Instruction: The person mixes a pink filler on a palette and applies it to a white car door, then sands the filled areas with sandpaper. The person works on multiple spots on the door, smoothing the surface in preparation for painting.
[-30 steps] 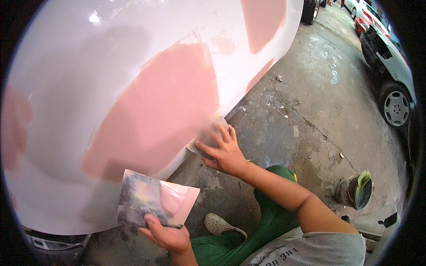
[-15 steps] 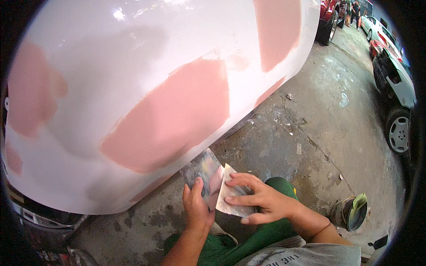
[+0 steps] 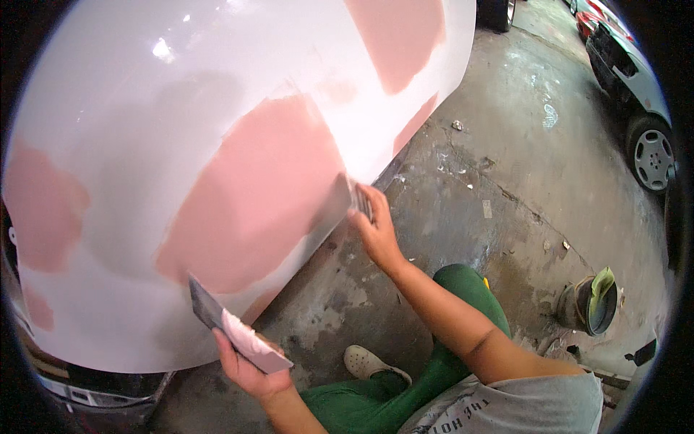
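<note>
Presently | left fingers point(image 3: 225, 349) closed round pink-smeared board point(image 3: 208, 305) | right fingers point(image 3: 377, 197) round spreader point(image 3: 340, 202) | white panel point(image 3: 249, 78) (pink-patched) | stained floor point(image 3: 520, 163)

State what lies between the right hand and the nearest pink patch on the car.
In the head view, a flat scraper, gripped by the right hand, lies between that hand and the pink patch.
</note>
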Available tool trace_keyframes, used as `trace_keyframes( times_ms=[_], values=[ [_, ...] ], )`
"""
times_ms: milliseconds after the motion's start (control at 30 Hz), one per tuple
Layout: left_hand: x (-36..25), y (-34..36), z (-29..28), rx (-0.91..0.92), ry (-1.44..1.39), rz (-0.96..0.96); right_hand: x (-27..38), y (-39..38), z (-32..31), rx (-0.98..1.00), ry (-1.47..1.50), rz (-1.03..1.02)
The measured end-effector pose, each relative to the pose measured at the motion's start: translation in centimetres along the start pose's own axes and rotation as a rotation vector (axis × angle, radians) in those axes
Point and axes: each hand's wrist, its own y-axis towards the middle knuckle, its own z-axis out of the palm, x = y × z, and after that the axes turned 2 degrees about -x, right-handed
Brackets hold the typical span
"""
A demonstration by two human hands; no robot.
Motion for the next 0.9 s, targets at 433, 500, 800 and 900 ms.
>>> trace_keyframes(
  times_ms=[433,500,800,900],
  values=[
    [-2.9,-1.7,-3.4,0.205,-0.003,-0.13,2.6,-9.6,9.2,0.067,-0.063,0.065],
    [-2.4,-1.9,-2.9,0.3,0.002,-0.16,3.8,-12.5,10.9,0.145,-0.081,0.045],
    [0.1,-2.3,-1.8,-0.221,0.209,0.091,-0.7,-5.4,1.6,0.118,0.371,0.368],
    [-0.1,-2.9,-2.8,-0.08,0.384,0.048,-4.5,1.2,-3.7,0.03,0.405,0.417]
  ],
)
